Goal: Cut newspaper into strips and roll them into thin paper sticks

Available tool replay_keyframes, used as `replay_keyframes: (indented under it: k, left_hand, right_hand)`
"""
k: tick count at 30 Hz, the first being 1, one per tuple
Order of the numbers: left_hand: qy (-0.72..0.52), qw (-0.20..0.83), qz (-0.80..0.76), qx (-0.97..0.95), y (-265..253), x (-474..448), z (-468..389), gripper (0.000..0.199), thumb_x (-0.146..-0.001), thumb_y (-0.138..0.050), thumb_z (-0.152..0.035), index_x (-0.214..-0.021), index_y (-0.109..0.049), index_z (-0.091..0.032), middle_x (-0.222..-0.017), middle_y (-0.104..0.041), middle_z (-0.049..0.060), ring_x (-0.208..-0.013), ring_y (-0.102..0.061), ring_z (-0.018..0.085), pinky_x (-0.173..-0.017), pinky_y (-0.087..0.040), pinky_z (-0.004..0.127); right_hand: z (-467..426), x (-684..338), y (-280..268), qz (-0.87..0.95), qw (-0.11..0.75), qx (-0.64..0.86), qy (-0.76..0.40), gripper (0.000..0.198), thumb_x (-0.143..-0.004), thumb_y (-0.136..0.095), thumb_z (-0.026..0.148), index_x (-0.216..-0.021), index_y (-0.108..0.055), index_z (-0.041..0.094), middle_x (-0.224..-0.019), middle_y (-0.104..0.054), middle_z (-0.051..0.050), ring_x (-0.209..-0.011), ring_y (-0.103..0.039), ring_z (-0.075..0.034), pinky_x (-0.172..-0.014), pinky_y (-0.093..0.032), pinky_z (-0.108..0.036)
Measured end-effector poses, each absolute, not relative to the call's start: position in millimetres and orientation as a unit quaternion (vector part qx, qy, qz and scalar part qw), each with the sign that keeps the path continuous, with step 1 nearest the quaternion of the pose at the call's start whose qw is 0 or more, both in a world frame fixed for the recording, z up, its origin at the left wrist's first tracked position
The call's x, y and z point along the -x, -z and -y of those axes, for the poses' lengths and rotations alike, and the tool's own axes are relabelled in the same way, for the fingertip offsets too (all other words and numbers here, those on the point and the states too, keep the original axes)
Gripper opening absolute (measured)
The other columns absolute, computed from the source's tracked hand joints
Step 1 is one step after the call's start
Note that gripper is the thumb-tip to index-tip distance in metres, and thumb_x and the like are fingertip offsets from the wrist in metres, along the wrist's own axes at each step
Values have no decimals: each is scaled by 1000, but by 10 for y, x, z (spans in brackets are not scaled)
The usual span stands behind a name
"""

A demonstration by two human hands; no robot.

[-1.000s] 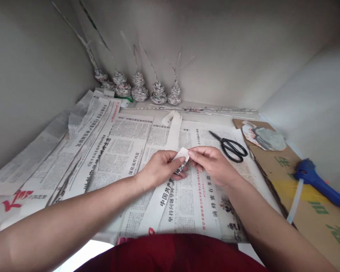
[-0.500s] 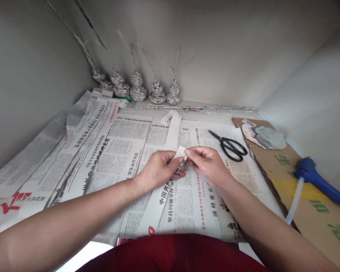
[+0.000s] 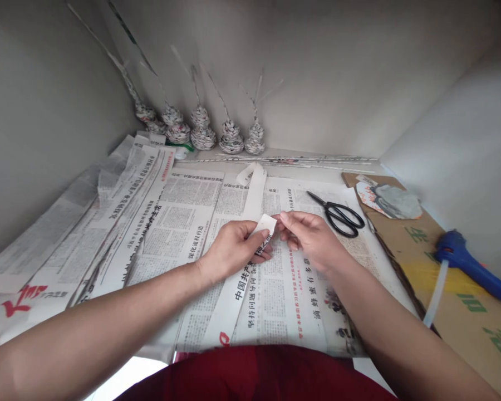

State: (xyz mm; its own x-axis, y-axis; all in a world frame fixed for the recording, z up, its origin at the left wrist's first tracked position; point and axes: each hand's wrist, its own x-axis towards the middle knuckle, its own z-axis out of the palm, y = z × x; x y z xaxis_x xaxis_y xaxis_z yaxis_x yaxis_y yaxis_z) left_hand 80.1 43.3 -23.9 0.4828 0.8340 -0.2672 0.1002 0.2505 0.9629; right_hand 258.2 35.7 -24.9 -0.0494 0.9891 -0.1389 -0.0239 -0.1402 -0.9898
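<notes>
My left hand [image 3: 237,245] is closed on a newspaper strip [image 3: 264,224], its thumb pressed on top. The strip's white end sticks up past the thumb, and a printed length runs down towards me. Just right of that end, my right hand [image 3: 307,236] has thumb and forefinger together at the strip's corner. Whether they touch the corner or hold anything is unclear. Beneath both hands lie newspaper sheets [image 3: 271,301]. Another pale strip [image 3: 255,192], folded over at its far end, lies beyond the hands.
Black scissors [image 3: 338,214] lie right of my hands. A blue glue gun [image 3: 467,267] rests on cardboard [image 3: 417,262] at the right, near a grey lump [image 3: 396,201]. Several woven paper gourds [image 3: 231,136] stand along the back wall, thin paper rods [image 3: 292,159] beside them. Cut newspaper [image 3: 67,234] overlaps at left.
My right hand has shifted slightly right, its fingertips drawing off the face of the strip's end. My left hand keeps its hold almost unmoved.
</notes>
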Motion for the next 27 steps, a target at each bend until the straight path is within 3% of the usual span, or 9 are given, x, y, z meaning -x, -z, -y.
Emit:
replay_keyframes:
  k: [2, 6, 19, 27]
  left_hand:
    - [-277, 663, -429, -547, 231, -800, -437, 26, -85, -59, -37, -86, -64, -12, -79, -68, 7, -72, -70, 17, -66, -59, 29]
    - [-276, 660, -428, -552, 237, -801, -436, 26, -85, -59, -38, -87, -64, -12, -79, -68, 8, -72, -70, 18, -66, -59, 30]
    - [-276, 659, -427, -555, 225, -809, -422, 28, -87, -56, -39, -89, -64, -12, -79, -68, 7, -73, -70, 17, -66, -59, 29]
    - [-286, 650, -416, -568, 265, -800, -403, 28, -87, -56, -40, -90, -64, -13, -79, -69, 8, -74, -70, 18, -66, -59, 29]
  right_hand:
    - [-361, -2617, 226, 476, 443, 516, -558, 28, -75, -71, 45, -83, -73, 18, -73, -61, -2, -60, -51, -10, -42, -34, -21]
    - [-353, -2623, 226, 494, 407, 529, -557, 27, -73, -74, 41, -90, -75, 20, -64, -57, 1, -49, -41, -7, -42, -32, -23]
    - [-348, -2596, 247, 470, 410, 508, -594, 21, -80, -67, 35, -89, -74, 18, -60, -57, 1, -46, -41, -6, -42, -30, -22]
    - [-356, -2540, 297, 426, 450, 508, -598, 23, -71, -75, 36, -82, -74, 16, -54, -52, 2, -46, -39, -6, -37, -21, -20]
